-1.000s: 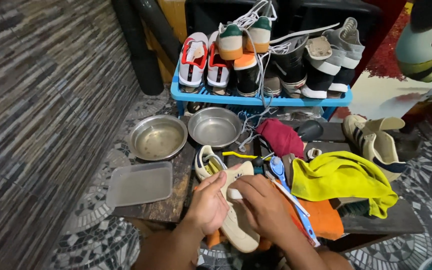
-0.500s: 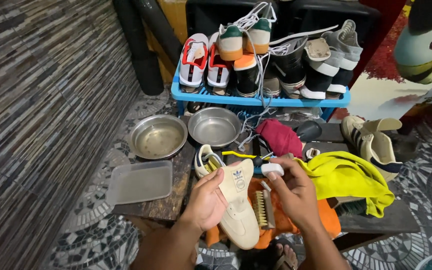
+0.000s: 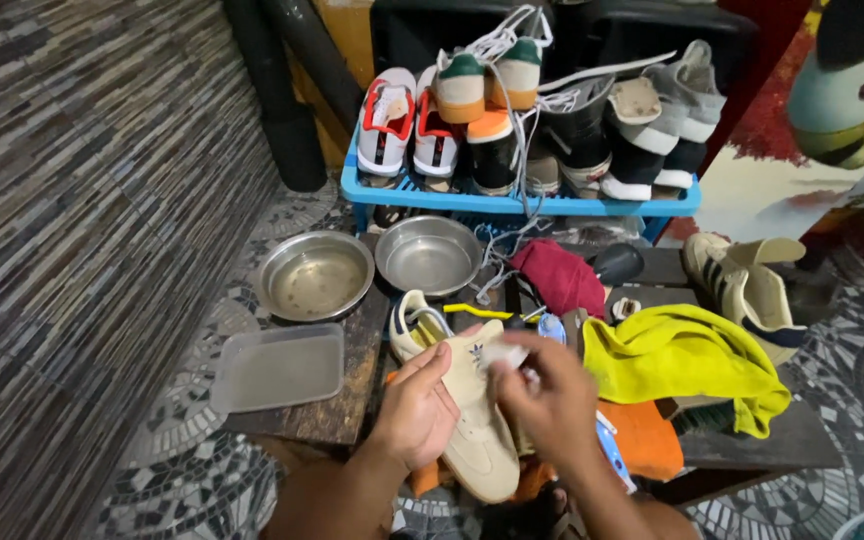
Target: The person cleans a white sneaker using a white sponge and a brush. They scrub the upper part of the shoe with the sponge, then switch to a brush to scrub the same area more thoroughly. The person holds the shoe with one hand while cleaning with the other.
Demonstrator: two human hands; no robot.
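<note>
Cream suede fills your grip: your left hand (image 3: pixel 420 405) is clamped round the side of a cream sneaker (image 3: pixel 474 415), fingers wrapped on its upper, holding it sole-down over the low wooden table (image 3: pixel 337 410). Your right hand (image 3: pixel 544 400) pinches a small white block (image 3: pixel 503 354) between its fingertips, pressed against the sneaker's tongue. Just behind the sneaker lies its mate (image 3: pixel 414 323). To the sneaker's right sits a yellow cloth (image 3: pixel 682 360) over an orange cloth (image 3: pixel 647 437), and a blue toothbrush (image 3: pixel 612 450) pokes out below your right hand. To its left lies a clear plastic lid (image 3: pixel 280 366). Behind it stand two steel bowls (image 3: pixel 316 274), and further back a blue shoe rack (image 3: pixel 522 203).
</note>
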